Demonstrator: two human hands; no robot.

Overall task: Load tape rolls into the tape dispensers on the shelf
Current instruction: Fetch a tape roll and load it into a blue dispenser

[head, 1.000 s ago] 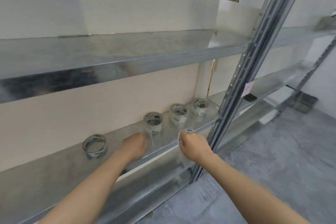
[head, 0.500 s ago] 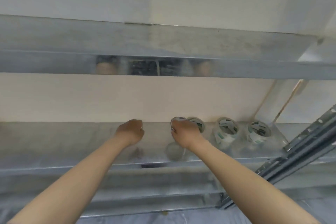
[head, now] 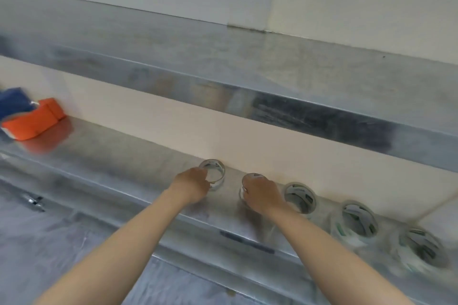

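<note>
Several clear tape rolls stand on end along the metal shelf (head: 128,156). My left hand (head: 193,187) is closed on the near rim of the leftmost tape roll (head: 215,171). My right hand (head: 262,195) grips a second tape roll (head: 249,178) from above, low over the shelf; my fingers hide most of it. Three more tape rolls (head: 300,197) (head: 357,220) (head: 421,250) line up to the right. An orange tape dispenser (head: 34,120) lies at the shelf's far left, with a blue dispenser (head: 12,101) partly cut off behind it.
An upper metal shelf (head: 247,77) overhangs the working shelf, leaving a narrow gap. A cream wall (head: 173,129) backs the shelf. Bare shelf surface stretches between the orange dispenser and my left hand. Grey floor (head: 49,255) shows below.
The view has swung left, bringing the dispensers into sight. My left hand has closed on the leftmost roll. My right hand still holds its roll, now over the shelf.
</note>
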